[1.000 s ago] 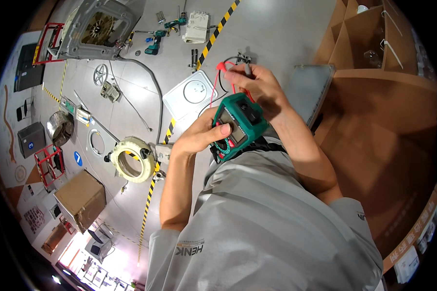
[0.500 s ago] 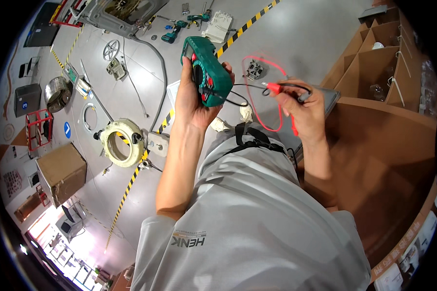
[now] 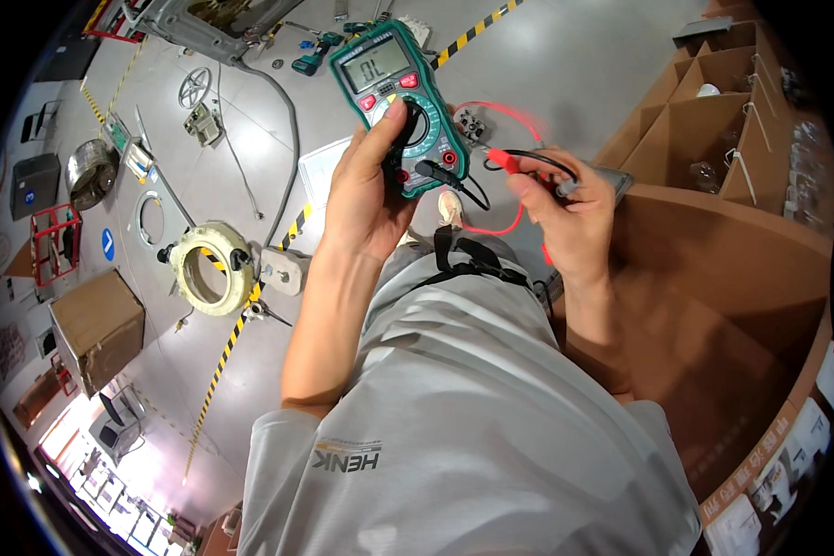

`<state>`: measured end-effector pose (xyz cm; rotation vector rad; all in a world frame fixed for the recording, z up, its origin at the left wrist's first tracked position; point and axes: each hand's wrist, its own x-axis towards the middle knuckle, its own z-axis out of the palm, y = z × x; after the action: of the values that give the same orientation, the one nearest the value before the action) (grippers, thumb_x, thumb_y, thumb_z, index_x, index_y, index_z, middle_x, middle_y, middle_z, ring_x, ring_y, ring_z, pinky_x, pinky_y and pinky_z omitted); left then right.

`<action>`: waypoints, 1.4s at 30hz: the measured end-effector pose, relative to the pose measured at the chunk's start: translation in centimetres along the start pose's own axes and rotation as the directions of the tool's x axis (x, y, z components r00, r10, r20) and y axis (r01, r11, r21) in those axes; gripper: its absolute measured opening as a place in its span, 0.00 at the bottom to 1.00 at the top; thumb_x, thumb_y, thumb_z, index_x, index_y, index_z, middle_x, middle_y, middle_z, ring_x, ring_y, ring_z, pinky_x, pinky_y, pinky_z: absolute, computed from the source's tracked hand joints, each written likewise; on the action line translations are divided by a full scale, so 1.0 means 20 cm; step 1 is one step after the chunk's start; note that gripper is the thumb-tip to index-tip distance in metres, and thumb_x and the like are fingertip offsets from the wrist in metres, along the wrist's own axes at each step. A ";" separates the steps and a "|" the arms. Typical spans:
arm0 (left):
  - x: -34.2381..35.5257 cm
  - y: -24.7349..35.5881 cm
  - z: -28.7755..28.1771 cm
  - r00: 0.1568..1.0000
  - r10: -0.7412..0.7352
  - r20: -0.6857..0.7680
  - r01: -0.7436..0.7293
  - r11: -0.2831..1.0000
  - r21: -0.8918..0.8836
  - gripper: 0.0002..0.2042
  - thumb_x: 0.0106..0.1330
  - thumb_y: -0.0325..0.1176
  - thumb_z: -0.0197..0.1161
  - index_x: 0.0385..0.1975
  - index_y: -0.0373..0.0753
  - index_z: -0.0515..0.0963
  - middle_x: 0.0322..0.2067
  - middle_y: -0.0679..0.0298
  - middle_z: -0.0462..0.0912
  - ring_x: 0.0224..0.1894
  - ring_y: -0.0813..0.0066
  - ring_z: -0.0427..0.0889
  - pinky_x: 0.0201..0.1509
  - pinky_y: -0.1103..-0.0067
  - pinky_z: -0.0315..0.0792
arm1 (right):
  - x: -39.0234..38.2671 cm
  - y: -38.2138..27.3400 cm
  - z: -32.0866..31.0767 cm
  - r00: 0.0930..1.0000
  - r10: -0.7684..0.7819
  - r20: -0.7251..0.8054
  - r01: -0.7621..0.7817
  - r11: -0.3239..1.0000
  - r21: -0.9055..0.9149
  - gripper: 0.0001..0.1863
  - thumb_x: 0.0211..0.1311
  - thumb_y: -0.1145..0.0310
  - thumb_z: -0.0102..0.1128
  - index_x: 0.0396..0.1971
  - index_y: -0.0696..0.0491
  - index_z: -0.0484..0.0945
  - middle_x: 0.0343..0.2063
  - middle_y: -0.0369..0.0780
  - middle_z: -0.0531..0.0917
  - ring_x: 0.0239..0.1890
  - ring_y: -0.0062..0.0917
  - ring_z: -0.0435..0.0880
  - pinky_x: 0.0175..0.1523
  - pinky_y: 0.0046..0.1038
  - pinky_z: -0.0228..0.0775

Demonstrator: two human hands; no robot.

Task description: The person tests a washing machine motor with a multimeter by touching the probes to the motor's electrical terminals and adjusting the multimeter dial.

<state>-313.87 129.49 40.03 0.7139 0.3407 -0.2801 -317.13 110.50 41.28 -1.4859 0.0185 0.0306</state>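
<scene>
The multimeter [image 3: 429,100] was held above the floor [image 3: 547,56], the left grip [image 3: 366,190] curled round its body and the right grip [image 3: 576,218] closed on the red probe [image 3: 502,161], a hold best done steadily, display [image 3: 375,67] uncovered and red lead [image 3: 497,232] slack.

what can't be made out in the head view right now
In the head view:
Multimeter dial: partly covered by the left hand.
Grey machine frame: cut off by the upper edge.
Red lead beyond the right hand: partly blurred.
</scene>
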 end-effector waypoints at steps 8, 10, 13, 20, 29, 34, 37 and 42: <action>-0.06 0.01 0.05 0.977 0.212 0.030 -0.213 0.951 0.222 0.19 0.74 0.37 0.52 0.59 0.35 0.65 0.50 0.50 0.79 0.51 0.60 0.81 0.55 0.64 0.78 | -0.03 0.00 0.04 0.997 0.034 0.070 -0.032 0.999 -0.027 0.08 0.54 0.78 0.70 0.34 0.61 0.83 0.28 0.32 0.79 0.28 0.10 0.71 0.32 0.14 0.62; -0.08 0.01 0.06 0.968 0.245 0.053 -0.251 0.935 0.251 0.19 0.74 0.37 0.51 0.60 0.36 0.64 0.50 0.50 0.78 0.51 0.60 0.81 0.55 0.64 0.78 | -0.02 0.01 0.04 0.995 -0.041 0.086 0.049 0.995 -0.091 0.08 0.53 0.79 0.70 0.33 0.61 0.83 0.28 0.32 0.79 0.27 0.10 0.71 0.32 0.14 0.61; -0.08 0.02 0.07 0.969 0.240 0.064 -0.248 0.939 0.239 0.19 0.74 0.37 0.51 0.61 0.36 0.63 0.50 0.50 0.78 0.51 0.60 0.81 0.55 0.63 0.78 | -0.01 0.03 0.04 0.989 -0.106 0.099 0.118 0.985 -0.123 0.08 0.53 0.79 0.71 0.33 0.61 0.83 0.27 0.32 0.79 0.27 0.10 0.70 0.31 0.14 0.60; -0.09 0.02 0.05 0.967 0.244 0.074 -0.255 0.943 0.215 0.19 0.75 0.38 0.50 0.61 0.35 0.63 0.51 0.50 0.77 0.52 0.60 0.81 0.53 0.64 0.79 | -0.04 -0.02 0.09 0.996 -0.047 0.071 0.057 0.989 -0.137 0.08 0.52 0.78 0.71 0.32 0.61 0.82 0.28 0.33 0.79 0.30 0.13 0.70 0.35 0.16 0.60; -0.12 0.01 0.04 0.934 0.319 0.158 -0.352 0.896 0.269 0.20 0.74 0.37 0.51 0.60 0.35 0.62 0.52 0.49 0.76 0.53 0.59 0.81 0.54 0.65 0.79 | -0.06 -0.02 0.13 0.999 -0.001 0.047 0.009 0.987 -0.163 0.10 0.52 0.75 0.73 0.32 0.61 0.81 0.26 0.33 0.80 0.28 0.11 0.75 0.30 0.16 0.64; -0.15 -0.02 0.02 0.917 0.345 0.201 -0.392 0.874 0.288 0.21 0.73 0.37 0.53 0.60 0.33 0.62 0.52 0.49 0.76 0.54 0.57 0.80 0.55 0.64 0.78 | -0.06 0.02 0.12 0.996 -0.074 0.058 0.085 0.976 -0.202 0.12 0.50 0.76 0.75 0.31 0.60 0.79 0.27 0.33 0.79 0.28 0.12 0.75 0.32 0.16 0.67; -0.15 -0.03 -0.02 0.899 0.374 0.229 -0.429 0.859 0.281 0.23 0.73 0.39 0.54 0.62 0.32 0.61 0.54 0.48 0.75 0.56 0.55 0.78 0.57 0.64 0.76 | -0.06 0.03 0.12 0.999 -0.031 0.030 0.035 0.988 -0.150 0.14 0.49 0.75 0.75 0.32 0.59 0.78 0.28 0.33 0.79 0.28 0.12 0.74 0.33 0.16 0.68; -0.16 -0.06 -0.03 0.892 0.398 0.216 -0.444 0.861 0.249 0.24 0.73 0.41 0.54 0.62 0.32 0.62 0.54 0.48 0.75 0.56 0.55 0.78 0.58 0.63 0.76 | -0.06 0.06 0.16 0.998 0.050 -0.025 -0.050 0.999 -0.020 0.16 0.50 0.75 0.75 0.34 0.58 0.76 0.28 0.33 0.78 0.27 0.11 0.73 0.31 0.16 0.68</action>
<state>-317.25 129.42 40.14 1.0316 -0.0183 0.0366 -318.46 113.72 40.34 -1.5063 0.0751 0.0536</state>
